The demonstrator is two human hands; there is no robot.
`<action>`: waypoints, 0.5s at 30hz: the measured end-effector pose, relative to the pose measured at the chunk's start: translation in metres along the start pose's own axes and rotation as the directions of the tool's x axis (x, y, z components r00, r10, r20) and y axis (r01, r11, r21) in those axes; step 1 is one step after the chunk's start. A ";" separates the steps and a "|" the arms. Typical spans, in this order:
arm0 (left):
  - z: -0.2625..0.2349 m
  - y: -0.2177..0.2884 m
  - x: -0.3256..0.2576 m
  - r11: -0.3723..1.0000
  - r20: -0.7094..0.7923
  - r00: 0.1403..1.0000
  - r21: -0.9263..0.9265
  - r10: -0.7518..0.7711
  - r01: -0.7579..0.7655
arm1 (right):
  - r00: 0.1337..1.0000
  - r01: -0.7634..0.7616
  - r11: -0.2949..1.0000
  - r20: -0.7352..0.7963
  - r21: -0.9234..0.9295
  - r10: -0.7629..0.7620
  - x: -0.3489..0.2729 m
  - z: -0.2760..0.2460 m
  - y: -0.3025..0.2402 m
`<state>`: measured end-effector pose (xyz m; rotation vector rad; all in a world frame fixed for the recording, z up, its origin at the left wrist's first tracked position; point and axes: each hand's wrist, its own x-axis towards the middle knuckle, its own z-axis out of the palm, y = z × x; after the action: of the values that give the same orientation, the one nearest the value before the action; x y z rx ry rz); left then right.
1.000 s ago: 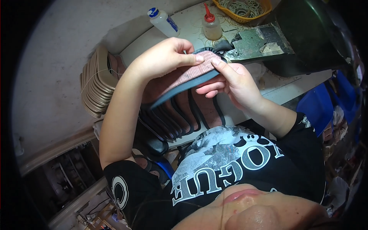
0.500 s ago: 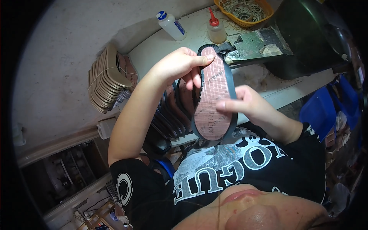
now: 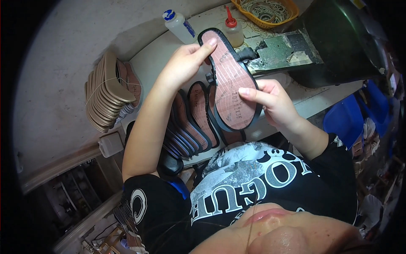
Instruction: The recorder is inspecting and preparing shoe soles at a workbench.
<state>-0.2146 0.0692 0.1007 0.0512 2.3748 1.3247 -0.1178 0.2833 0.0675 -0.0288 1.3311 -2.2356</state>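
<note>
Both hands hold up a shoe insole, reddish-brown with a black rim, its flat face toward the camera. My left hand pinches its toe end from the left. My right hand grips its right edge near the heel, thumb laid across the face. Beneath it, on the white workbench, lies a fanned row of similar black-rimmed insoles.
A bundle of tan insoles tied with string stands at the bench's left. Two glue bottles, one blue-capped and one red-capped, an orange basket of rubber bands and a dark machine sit behind. A blue bin is at right.
The insole has been turned from edge-on and level to upright, face toward the camera. My right hand slid from its top edge down to its heel side.
</note>
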 end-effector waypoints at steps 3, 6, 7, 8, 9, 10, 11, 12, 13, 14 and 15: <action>0.013 -0.004 -0.012 0.975 0.085 0.996 -0.224 0.026 -0.006 | 1.000 0.021 0.999 0.007 0.044 -0.022 0.007 -0.001 -0.004; 0.018 0.001 -0.026 0.922 0.178 0.981 -0.388 0.072 0.003 | 0.999 0.038 0.989 -0.031 0.140 -0.034 0.008 0.004 -0.002; 0.019 0.003 -0.027 0.889 0.175 0.983 -0.457 0.056 0.031 | 0.999 0.035 0.990 -0.026 0.137 -0.032 0.006 0.006 -0.001; 0.020 0.003 -0.027 0.850 0.173 0.984 -0.523 0.040 0.057 | 0.999 0.011 0.987 -0.048 0.163 -0.003 0.003 0.009 -0.001; 0.020 0.003 -0.026 0.859 0.153 0.987 -0.510 0.045 0.039 | 0.997 -0.013 0.982 -0.069 0.191 0.027 0.001 0.011 0.001; 0.019 0.003 -0.027 0.859 0.148 0.988 -0.511 0.044 0.038 | 0.998 -0.015 0.982 -0.064 0.189 0.028 -0.003 0.013 0.003; 0.018 0.004 -0.028 0.873 0.146 0.989 -0.486 0.022 0.052 | 0.997 -0.058 0.987 -0.042 0.147 0.065 -0.007 0.014 0.007; 0.017 0.004 -0.029 0.885 0.148 0.989 -0.461 0.000 0.069 | 0.994 -0.100 0.989 -0.026 0.105 0.103 -0.011 0.015 0.010; 0.016 0.002 -0.028 0.884 0.145 0.989 -0.461 -0.002 0.069 | 0.963 -0.266 0.964 0.049 0.013 0.265 -0.015 0.020 -0.002; 0.015 -0.001 -0.027 0.897 0.129 0.992 -0.436 -0.014 0.069 | 0.944 -0.313 0.950 0.107 -0.015 0.313 -0.016 0.020 0.004; 0.014 -0.003 -0.025 0.909 0.120 0.993 -0.411 -0.022 0.070 | 0.954 -0.289 0.957 0.085 0.008 0.287 -0.015 0.020 0.007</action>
<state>-0.1866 0.0734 0.1006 -0.0530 1.9444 1.7254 -0.0959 0.2716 0.0751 0.0743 1.1849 -1.9792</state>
